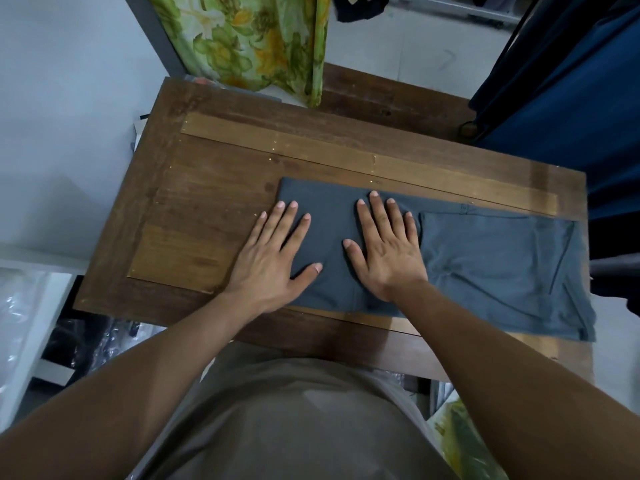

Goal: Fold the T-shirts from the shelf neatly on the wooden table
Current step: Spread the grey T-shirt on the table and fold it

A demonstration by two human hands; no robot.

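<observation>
A grey T-shirt (491,268) lies flat on the wooden table (214,188), folded into a long strip that runs from the table's middle to its right edge. Its left end is doubled over into a darker, thicker panel. My left hand (273,258) lies palm down with spread fingers on the left edge of that panel, partly on the wood. My right hand (384,247) presses flat on the panel's right part, beside the fold line. Neither hand grips the cloth.
A green floral cloth (249,39) hangs over the table's far edge. Dark blue garments (568,81) hang at the right. White shelving with plastic-wrapped items (20,317) stands at the left, and bagged items lie under the table.
</observation>
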